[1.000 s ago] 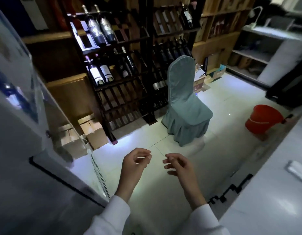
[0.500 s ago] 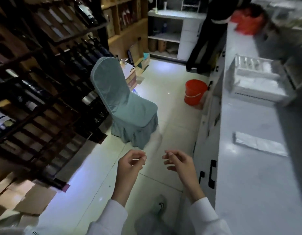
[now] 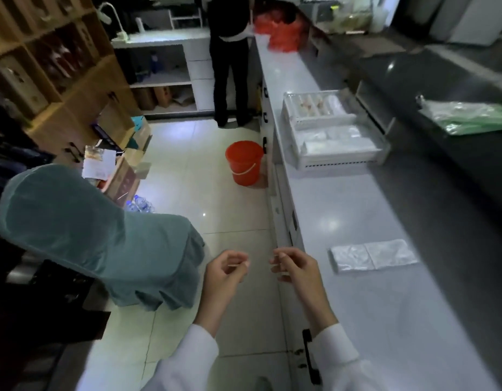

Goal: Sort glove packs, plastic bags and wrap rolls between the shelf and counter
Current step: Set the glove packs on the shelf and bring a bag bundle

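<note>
While a covered chair (image 3: 83, 221) flanks the aisle, a red bucket (image 3: 244, 162) abuts the counter (image 3: 357, 277).

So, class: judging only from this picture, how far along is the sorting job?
Done: a folded plastic pack lies on the counter, and the white tray already holds clear packs. In hand: nothing; the left hand and right hand hover over the floor, fingers loosely curled. Left: whatever remains on the shelf is not visible.
</note>
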`<state>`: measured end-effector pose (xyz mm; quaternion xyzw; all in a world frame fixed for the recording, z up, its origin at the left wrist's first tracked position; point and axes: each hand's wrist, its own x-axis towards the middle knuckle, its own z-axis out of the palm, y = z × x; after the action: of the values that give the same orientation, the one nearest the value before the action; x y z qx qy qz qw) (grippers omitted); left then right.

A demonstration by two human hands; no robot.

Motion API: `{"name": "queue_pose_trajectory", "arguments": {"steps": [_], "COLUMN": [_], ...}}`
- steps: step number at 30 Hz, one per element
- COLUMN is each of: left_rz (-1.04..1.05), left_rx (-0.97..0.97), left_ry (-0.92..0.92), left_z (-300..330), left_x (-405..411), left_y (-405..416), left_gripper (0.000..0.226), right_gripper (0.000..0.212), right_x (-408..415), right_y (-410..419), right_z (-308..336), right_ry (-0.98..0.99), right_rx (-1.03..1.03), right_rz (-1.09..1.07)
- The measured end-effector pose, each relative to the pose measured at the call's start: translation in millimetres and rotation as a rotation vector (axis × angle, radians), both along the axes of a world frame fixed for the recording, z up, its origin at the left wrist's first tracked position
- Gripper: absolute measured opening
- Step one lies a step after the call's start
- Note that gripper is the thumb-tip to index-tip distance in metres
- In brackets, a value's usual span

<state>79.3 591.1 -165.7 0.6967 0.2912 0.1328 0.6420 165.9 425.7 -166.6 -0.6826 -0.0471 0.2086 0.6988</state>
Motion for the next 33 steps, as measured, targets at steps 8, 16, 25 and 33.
{"name": "queue_pose_trajectory", "arguments": {"steps": [8,16,25,33], "left_rz": [-0.278,-0.593,-0.972,-1.196], "left_rx": [-0.050,-0.064,0.085,0.184], "left_ry": [-0.020,0.051,0.126,0.272], "left_z": [-5,-16,-38,-67], "left_x": [129,220,311,345], "left_y": [-36,-92,-136,-164], "left_gripper": [0.018,0.015,0.014,0.028], "right_gripper": [0.019,0.017,0.019,0.016], "right_x": [66,82,110,119], "right_y": [-60,-117,-149,-143], "right_z": [-9,-24,-46,-82], "right_ry": [0.074,0.164,0.287,0.453], "right_rx": [-0.016,-0.045,-0.029,-0.078], "right_rz": [-0.316,-0.639,-1.044,-1.251]}}
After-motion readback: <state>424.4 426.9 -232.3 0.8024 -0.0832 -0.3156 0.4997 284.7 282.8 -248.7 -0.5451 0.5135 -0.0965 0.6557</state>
